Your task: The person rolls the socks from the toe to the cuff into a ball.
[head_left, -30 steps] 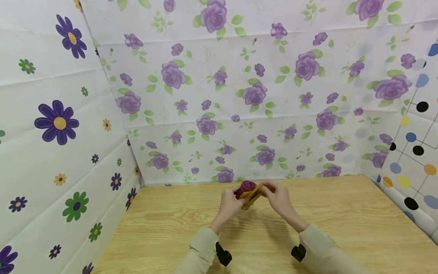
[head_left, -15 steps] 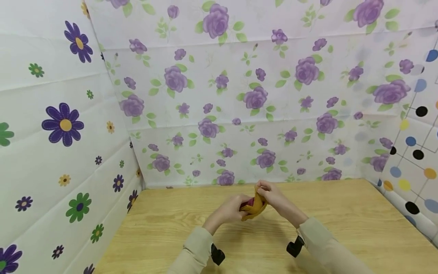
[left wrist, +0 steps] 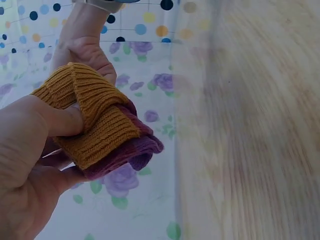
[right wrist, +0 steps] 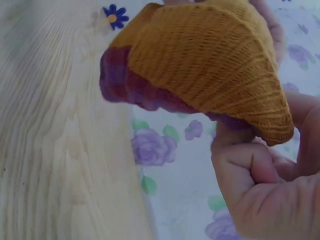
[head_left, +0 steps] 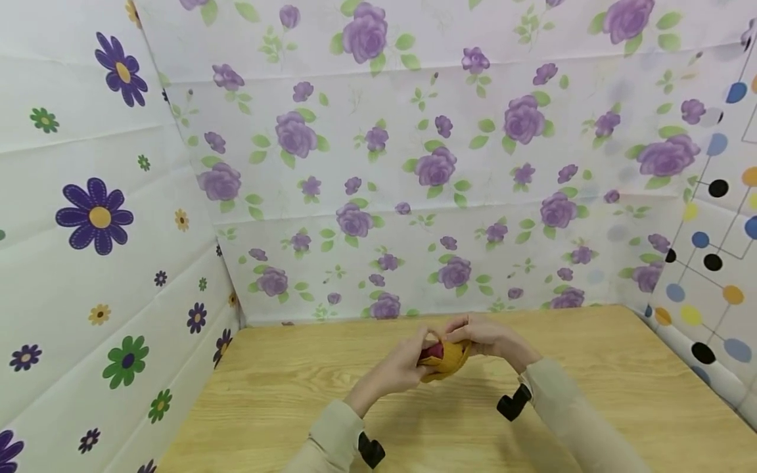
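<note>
A bundle of rolled knit socks (head_left: 451, 358) is held up over the wooden table between both hands. Its mustard ribbed cuff (left wrist: 102, 107) wraps over a maroon and purple roll (left wrist: 120, 159), which sticks out along one side. The left hand (head_left: 399, 368) grips the bundle from the left, thumb on the cuff and fingers beneath. From the other side, the right hand (head_left: 487, 334) pinches the cuff edge. In the right wrist view its curled fingers (right wrist: 240, 160) sit at the lower corner of the stretched mustard knit (right wrist: 200, 60).
The light wooden table (head_left: 284, 420) spreads below the hands. Behind it hangs a sheet with purple roses (head_left: 437, 167). A daisy-patterned sheet (head_left: 53, 276) stands on the left, a dotted one (head_left: 721, 276) on the right.
The mustard cuff has been pulled over more of the maroon roll, which showed on top earlier. The right hand rose with the cuff edge, then came over to the bundle's right side.
</note>
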{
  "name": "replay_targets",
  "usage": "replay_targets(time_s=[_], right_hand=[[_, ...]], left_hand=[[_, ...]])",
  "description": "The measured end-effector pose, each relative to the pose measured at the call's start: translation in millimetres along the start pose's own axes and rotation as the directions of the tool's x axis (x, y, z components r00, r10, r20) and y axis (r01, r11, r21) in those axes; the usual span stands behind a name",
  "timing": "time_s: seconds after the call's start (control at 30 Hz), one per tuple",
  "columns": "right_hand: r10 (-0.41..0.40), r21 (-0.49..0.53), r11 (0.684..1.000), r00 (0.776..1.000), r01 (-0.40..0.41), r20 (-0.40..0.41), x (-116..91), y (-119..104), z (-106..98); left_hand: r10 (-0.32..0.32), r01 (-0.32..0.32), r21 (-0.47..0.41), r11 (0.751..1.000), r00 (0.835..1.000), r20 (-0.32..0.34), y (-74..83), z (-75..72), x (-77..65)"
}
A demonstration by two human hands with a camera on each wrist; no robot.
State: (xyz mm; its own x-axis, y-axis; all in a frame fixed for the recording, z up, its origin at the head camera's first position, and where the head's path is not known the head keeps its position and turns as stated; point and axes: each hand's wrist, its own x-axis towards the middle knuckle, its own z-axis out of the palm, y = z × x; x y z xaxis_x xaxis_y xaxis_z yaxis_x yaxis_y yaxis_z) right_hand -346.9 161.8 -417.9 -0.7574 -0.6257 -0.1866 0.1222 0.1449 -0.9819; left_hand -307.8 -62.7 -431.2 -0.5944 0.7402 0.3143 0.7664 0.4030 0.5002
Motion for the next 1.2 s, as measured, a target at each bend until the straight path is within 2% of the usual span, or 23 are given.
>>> replay_targets(time_s=[0.07, 0.13, 0.17, 0.23, 0.27, 0.33, 0.37, 0.43, 0.5, 0.53, 0.6, 0.67, 0.7, 0.77, 0.83, 0.97, 1.0, 1.07, 1.2], right_hand=[[0.033, 0.056, 0.998, 0.995, -0.039, 0.099, 0, 2, -3], [0.053, 0.122, 0.989, 0.98, -0.078, 0.193, 1, 6, -7], [0.052, 0.157, 0.984, 0.972, -0.089, 0.229, 1, 9, -10], [0.036, 0.222, 0.97, 0.963, -0.098, 0.267, 3, 16, -15], [0.023, 0.255, 0.962, 0.961, -0.097, 0.276, 5, 20, -17], [0.008, 0.305, 0.949, 0.972, -0.081, 0.234, 6, 26, -19], [-0.011, 0.302, 0.952, 0.976, -0.056, 0.216, 7, 29, -19], [-0.056, 0.247, 0.969, 0.987, 0.017, 0.149, 8, 29, -18], [-0.12, 0.102, 0.988, 0.992, 0.115, 0.048, 6, 25, -15], [-0.176, 0.006, 0.984, 0.984, 0.176, 0.014, 5, 21, -13], [-0.277, -0.184, 0.947, 0.959, 0.264, -0.051, 2, 14, -10], [-0.368, -0.342, 0.884, 0.926, 0.32, -0.084, -1, 8, -7], [-0.407, -0.391, 0.853, 0.909, 0.344, -0.087, -3, 5, -6], [-0.469, -0.437, 0.809, 0.88, 0.393, -0.077, -4, 1, -5], [-0.525, -0.478, 0.763, 0.849, 0.435, -0.065, -3, -2, -5], [-0.625, -0.563, 0.661, 0.779, 0.496, -0.046, 1, -1, -5], [-0.64, -0.568, 0.65, 0.767, 0.505, -0.051, 1, 0, -5], [-0.66, -0.565, 0.644, 0.748, 0.515, -0.071, 1, 2, -4], [-0.675, -0.501, 0.669, 0.731, 0.549, -0.099, 2, 7, -2]], left_hand=[[0.036, -0.036, -0.019, 0.999, 0.999, -0.007, 0.3, 0.5, 0.3], [0.059, -0.059, -0.039, 0.997, 0.998, -0.016, -0.3, 2.5, 0.7], [0.061, -0.062, -0.046, 0.997, 0.998, -0.029, -0.4, 3.5, 0.8], [0.026, -0.031, -0.118, 0.993, 0.999, -0.042, -1.6, 5.5, 0.7], [-0.01, 0.003, -0.168, 0.986, 0.999, -0.044, -2.5, 6.3, 0.4], [-0.086, 0.072, -0.27, 0.96, 0.995, -0.044, -5.0, 7.1, -0.6], [-0.124, 0.105, -0.322, 0.941, 0.992, -0.039, -6.2, 7.3, -1.1], [-0.191, 0.165, -0.434, 0.886, 0.981, -0.016, -9.6, 7.8, -2.0], [-0.24, 0.2, -0.531, 0.823, 0.971, -0.008, -13.5, 7.9, -2.0], [-0.261, 0.212, -0.574, 0.791, 0.965, -0.003, -15.2, 7.5, -1.9], [-0.294, 0.222, -0.668, 0.711, 0.956, 0.005, -19.6, 7.5, -1.3], [-0.313, 0.206, -0.757, 0.62, 0.95, 0.002, -23.0, 8.2, -0.3], [-0.319, 0.193, -0.802, 0.565, 0.948, 0.004, -24.2, 9.0, -0.2], [-0.328, 0.169, -0.871, 0.461, 0.945, 0.01, -25.2, 9.0, 1.0], [-0.337, 0.154, -0.914, 0.376, 0.941, 0.02, -24.7, 9.3, 2.4], [-0.413, 0.159, -0.96, 0.232, 0.909, 0.051, -20.9, 8.5, 5.2], [-0.438, 0.153, -0.968, 0.197, 0.898, 0.053, -20.0, 7.3, 6.0], [-0.503, 0.123, -0.987, 0.099, 0.863, 0.057, -18.8, 4.0, 7.6], [-0.603, 0.0, -0.996, -0.09, 0.796, 0.054, -17.6, -3.8, 11.4]])
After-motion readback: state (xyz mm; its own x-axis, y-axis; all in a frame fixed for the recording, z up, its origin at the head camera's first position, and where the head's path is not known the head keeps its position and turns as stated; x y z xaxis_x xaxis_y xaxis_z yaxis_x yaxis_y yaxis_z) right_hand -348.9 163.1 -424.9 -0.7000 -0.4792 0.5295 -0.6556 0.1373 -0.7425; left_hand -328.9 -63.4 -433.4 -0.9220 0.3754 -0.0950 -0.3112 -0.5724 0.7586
